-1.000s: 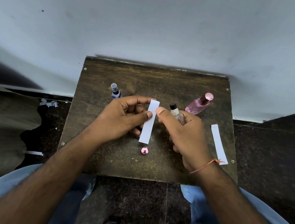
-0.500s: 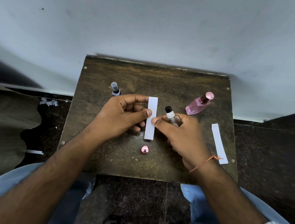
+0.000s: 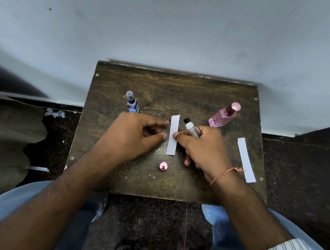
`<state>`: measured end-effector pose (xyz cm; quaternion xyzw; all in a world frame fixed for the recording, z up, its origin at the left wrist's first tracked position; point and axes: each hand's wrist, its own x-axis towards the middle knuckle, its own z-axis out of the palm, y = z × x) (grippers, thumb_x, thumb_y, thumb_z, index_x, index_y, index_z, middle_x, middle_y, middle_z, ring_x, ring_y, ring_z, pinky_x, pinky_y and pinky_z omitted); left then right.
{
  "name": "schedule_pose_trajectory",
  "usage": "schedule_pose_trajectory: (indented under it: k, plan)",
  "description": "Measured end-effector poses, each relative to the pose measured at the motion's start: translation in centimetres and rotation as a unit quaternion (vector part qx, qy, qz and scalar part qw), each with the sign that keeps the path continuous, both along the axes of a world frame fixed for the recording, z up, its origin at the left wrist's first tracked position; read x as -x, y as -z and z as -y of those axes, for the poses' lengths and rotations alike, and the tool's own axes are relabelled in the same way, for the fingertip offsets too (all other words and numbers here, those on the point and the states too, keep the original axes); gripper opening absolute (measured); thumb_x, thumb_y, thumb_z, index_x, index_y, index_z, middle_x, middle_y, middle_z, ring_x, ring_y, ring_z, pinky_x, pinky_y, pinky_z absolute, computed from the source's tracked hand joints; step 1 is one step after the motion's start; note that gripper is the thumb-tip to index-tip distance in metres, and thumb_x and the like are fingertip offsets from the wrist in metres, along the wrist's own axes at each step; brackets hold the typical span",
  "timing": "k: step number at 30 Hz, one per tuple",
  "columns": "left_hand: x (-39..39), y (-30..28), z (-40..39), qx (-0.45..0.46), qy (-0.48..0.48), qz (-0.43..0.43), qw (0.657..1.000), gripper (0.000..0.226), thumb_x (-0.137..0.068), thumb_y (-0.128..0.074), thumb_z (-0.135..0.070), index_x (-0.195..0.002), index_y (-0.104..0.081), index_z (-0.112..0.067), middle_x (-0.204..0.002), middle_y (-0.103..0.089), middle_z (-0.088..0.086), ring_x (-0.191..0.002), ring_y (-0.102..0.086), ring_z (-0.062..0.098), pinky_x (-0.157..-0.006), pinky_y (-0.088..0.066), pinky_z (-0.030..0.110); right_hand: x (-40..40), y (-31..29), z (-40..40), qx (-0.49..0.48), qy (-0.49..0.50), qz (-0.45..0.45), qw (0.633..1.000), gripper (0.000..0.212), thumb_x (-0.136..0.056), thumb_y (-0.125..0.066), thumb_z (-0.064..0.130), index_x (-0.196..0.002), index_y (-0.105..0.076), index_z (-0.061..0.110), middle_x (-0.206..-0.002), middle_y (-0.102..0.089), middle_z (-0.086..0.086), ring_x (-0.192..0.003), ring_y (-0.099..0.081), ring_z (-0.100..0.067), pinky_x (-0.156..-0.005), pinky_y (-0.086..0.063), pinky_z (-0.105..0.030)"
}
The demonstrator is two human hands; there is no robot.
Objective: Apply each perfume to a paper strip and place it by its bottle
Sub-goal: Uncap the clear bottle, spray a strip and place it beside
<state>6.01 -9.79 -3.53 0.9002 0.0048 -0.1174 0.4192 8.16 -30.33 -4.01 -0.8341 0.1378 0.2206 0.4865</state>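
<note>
pink cap, spare strip, blue bottle

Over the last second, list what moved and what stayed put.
The left hand lowered the paper strip to the table and let go; the right hand brought the small bottle down. The pink bottle, blue bottle, pink cap and second strip stayed.

Your right hand grips the small clear bottle, black nozzle up, thumb touching the white paper strip lying just left of that bottle. Your left hand sits loose-fingered left of the strip. The pink cap lies nearer you; pink bottle far right, blue bottle far left, second strip right.
</note>
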Motion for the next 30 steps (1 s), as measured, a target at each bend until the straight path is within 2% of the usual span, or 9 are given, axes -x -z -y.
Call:
schedule_pose_trajectory:
  k: [3, 6, 8, 13, 20, 25, 30]
  plan:
    - [0.1, 0.1, -0.2, -0.041, 0.051, 0.034, 0.997, 0.044, -0.093, -0.080, -0.035, -0.137, -0.071, -0.041, -0.089, -0.073, -0.022, -0.071, -0.063, -0.006, -0.066, -0.045, 0.008, -0.2, -0.1, -0.2, -0.003, -0.002, -0.019, 1.000, 0.024, -0.091, -0.082, 0.031, -0.083, -0.073, 0.011, -0.049, -0.063, 0.006, -0.039, -0.064, -0.018, -0.035, -0.033, -0.018]
    - [0.3, 0.6, -0.3, -0.096, 0.093, 0.069, 0.989, 0.047, -0.096, -0.072, -0.045, -0.142, -0.065, -0.046, -0.090, -0.062, -0.019, -0.074, -0.055, -0.006, -0.068, -0.051, 0.024, -0.2, -0.3, -0.4, -0.008, -0.004, -0.026, 1.000, 0.024, -0.093, -0.081, 0.030, -0.079, -0.070, 0.013, -0.050, -0.063, 0.005, -0.038, -0.063, -0.018, -0.035, -0.033, -0.019]
    - [0.4, 0.9, -0.2, -0.132, 0.102, 0.071, 0.983, 0.048, -0.097, -0.067, -0.052, -0.145, -0.059, -0.051, -0.087, -0.055, -0.019, -0.077, -0.052, -0.001, -0.066, -0.052, 0.029, -0.2, -0.3, -0.5, -0.009, -0.004, -0.028, 1.000, 0.024, -0.093, -0.080, 0.029, -0.076, -0.068, 0.016, -0.050, -0.063, 0.005, -0.038, -0.062, -0.018, -0.035, -0.033, -0.020]
    - [0.4, 1.4, 0.3, -0.173, 0.103, 0.057, 0.978, 0.052, -0.095, -0.057, -0.063, -0.147, -0.052, -0.057, -0.085, -0.046, -0.022, -0.083, -0.051, 0.005, -0.066, -0.046, 0.030, -0.2, -0.4, -0.6, -0.022, 0.001, -0.034, 0.999, 0.020, -0.094, -0.080, 0.028, -0.079, -0.070, 0.017, -0.052, -0.066, 0.004, -0.037, -0.061, -0.015, -0.035, -0.033, -0.019]
    - [0.4, 1.6, 0.6, -0.159, 0.070, 0.069, 0.982, 0.053, -0.090, -0.050, -0.073, -0.138, -0.063, -0.055, -0.078, -0.049, -0.018, -0.071, -0.048, -0.004, -0.061, -0.039, 0.027, -0.2, -0.5, -0.5, -0.027, -0.002, -0.032, 0.999, 0.016, -0.089, -0.083, 0.028, -0.087, -0.075, 0.014, -0.054, -0.068, 0.003, -0.038, -0.062, -0.015, -0.036, -0.035, -0.020]
    - [0.4, 1.8, 0.7, -0.169, 0.066, 0.068, 0.981, 0.056, -0.085, -0.051, -0.076, -0.137, -0.062, -0.058, -0.078, -0.049, -0.018, -0.077, -0.052, 0.004, -0.061, -0.040, 0.027, -0.2, -0.5, -0.4, -0.040, 0.010, -0.032, 0.999, 0.024, -0.086, -0.087, 0.029, -0.096, -0.068, 0.016, -0.052, -0.067, 0.004, -0.037, -0.062, -0.015, -0.036, -0.034, -0.020]
    - [0.4, 1.8, 0.9, -0.175, 0.059, 0.072, 0.980, 0.057, -0.084, -0.052, -0.078, -0.136, -0.063, -0.057, -0.078, -0.049, -0.018, -0.077, -0.053, 0.004, -0.060, -0.040, 0.027, -0.2, -0.5, -0.2, -0.049, 0.011, -0.030, 0.998, 0.024, -0.088, -0.086, 0.029, -0.099, -0.068, 0.018, -0.050, -0.065, 0.005, -0.036, -0.061, -0.014, -0.035, -0.033, -0.019]
